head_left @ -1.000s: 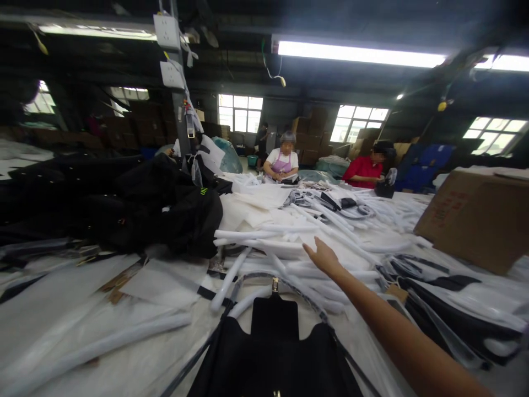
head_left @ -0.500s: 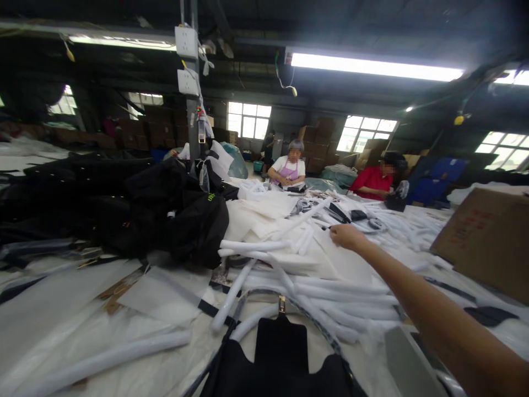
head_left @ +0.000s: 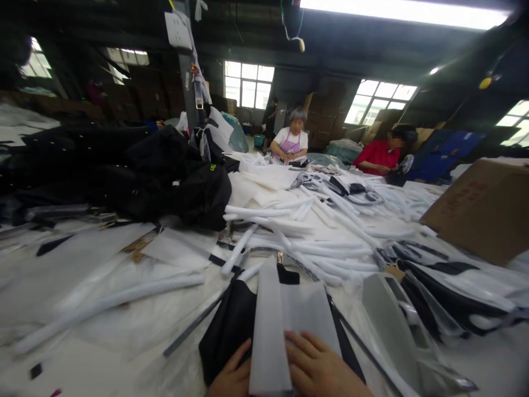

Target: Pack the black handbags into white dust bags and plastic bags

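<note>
A white sheet (head_left: 270, 325), bent along its length into upright folds, stands over a black bag (head_left: 231, 314) right in front of me. My left hand (head_left: 232, 376) is at the sheet's left edge, closed on it, with some fingertips hidden behind the fold. On the right part of the sheet, my right hand (head_left: 318, 366) rests with its fingers stretched out and slightly apart. The bag's wrapped handle (head_left: 303, 262) arches behind the sheet, near a gold clasp (head_left: 280, 257). Dark straps run out on both sides of the bag.
White wrapped tubes (head_left: 326, 249) and loose sheets are heaped beyond the bag. Black bags (head_left: 165, 182) pile up at left. A grey tape dispenser (head_left: 392, 320) stands at right, near a cardboard box (head_left: 479, 209). Two people sit across the table.
My right hand has come back from the heap to the bag, where a white sheet now lies over it. My left hand has come into view. The view has tilted down.
</note>
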{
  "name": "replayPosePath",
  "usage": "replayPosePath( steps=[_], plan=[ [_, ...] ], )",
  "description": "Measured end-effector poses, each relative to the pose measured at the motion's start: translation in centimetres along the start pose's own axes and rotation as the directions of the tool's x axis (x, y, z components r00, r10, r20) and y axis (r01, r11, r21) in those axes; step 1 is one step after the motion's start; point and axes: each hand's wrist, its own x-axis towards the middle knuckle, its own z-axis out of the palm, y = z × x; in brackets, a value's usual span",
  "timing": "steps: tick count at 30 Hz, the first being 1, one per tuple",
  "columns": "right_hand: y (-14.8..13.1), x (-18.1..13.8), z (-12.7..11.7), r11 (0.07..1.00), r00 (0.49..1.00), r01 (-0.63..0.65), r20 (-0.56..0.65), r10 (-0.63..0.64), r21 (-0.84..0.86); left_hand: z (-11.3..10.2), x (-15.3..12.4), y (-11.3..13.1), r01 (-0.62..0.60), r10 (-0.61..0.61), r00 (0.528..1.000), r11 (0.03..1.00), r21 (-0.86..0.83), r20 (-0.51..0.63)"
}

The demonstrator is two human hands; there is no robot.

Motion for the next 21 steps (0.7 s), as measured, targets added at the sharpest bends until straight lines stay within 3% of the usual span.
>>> replayPosePath(
  steps=[3,5,8,11,14,17,21],
  plan=[
    [-1.1,-0.8,-1.0,0.965,0.972,-0.204,0.149,0.180,0.168,-1.3,0.4,1.1,0.031,-0.032,0.999,0.999,-0.004,-0.034],
    [-1.6,-0.9,-2.4,0.924,0.944,-0.306,0.198,0.263,0.230,-2.8,1.0,1.9,0.080,-0.077,0.996,0.995,-0.067,0.041],
    [-2.3,-0.8,-3.4,0.912,0.934,-0.339,0.201,0.297,0.231,-4.8,1.9,2.6,0.160,-0.133,0.976,0.975,-0.154,0.173],
    [-2.2,-0.9,-2.6,0.937,0.951,-0.298,0.143,0.275,0.181,-5.5,2.2,3.1,0.230,-0.195,0.960,0.958,-0.169,0.201],
    [-1.9,-1.2,-1.6,0.953,0.960,-0.270,0.119,0.254,0.136,-5.2,1.9,3.3,0.260,-0.235,0.957,0.955,-0.144,0.173],
    [-1.8,-1.7,-1.0,0.958,0.960,-0.266,0.120,0.252,0.112,-4.9,1.2,3.4,0.182,-0.165,0.977,0.975,-0.124,0.137],
    [-1.9,-2.0,-0.7,0.959,0.961,-0.264,0.110,0.253,0.104,-6.0,1.0,4.8,0.027,-0.031,0.994,0.999,-0.040,-0.106]
  ],
)
